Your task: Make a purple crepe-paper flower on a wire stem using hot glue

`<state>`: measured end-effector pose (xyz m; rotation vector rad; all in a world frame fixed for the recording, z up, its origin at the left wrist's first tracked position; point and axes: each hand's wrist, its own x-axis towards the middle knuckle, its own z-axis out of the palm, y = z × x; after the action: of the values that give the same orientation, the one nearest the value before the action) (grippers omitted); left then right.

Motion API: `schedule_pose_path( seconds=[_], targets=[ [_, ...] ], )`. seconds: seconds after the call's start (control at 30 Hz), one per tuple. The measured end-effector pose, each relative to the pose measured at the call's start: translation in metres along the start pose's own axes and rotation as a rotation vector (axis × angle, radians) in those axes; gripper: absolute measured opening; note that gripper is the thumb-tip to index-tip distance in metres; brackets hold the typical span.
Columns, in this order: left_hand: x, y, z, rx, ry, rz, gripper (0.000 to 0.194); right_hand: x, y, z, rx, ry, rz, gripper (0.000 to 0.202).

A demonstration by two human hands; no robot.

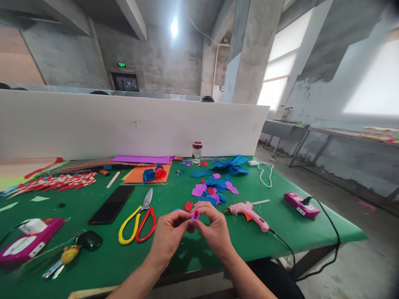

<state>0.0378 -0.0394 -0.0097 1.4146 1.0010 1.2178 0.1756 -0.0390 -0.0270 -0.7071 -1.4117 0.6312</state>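
Green table (106,257) with scissors (146,207), phone (112,204), glue gun (249,211), paper pieces (220,185)

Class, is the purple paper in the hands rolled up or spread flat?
Rolled up: the purple paper curls around a red centre, held between left hand and right hand.

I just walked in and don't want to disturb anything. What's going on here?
Someone's left hand and right hand hold a small purple-and-red piece between their fingertips, above the green table. Loose coloured scraps lie beyond, a pink glue gun to the right, scissors to the left. Blue and red paper flowers rest on an orange sheet.
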Motion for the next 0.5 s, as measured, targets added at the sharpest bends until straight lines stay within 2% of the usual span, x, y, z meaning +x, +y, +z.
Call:
schedule_pose_path(
  seconds=[0.23,0.5],
  targets=[
    [-0.0002,-0.004,0.0032,-0.069,0.032,-0.022,0.017,-0.0036,-0.0014,0.006,-0.024,0.067,0.027,0.003],
    [0.001,-0.0066,0.0026,-0.143,0.031,-0.126,0.021,-0.0069,0.0004,0.0095,-0.056,0.061,0.041,0.012]
  ],
)
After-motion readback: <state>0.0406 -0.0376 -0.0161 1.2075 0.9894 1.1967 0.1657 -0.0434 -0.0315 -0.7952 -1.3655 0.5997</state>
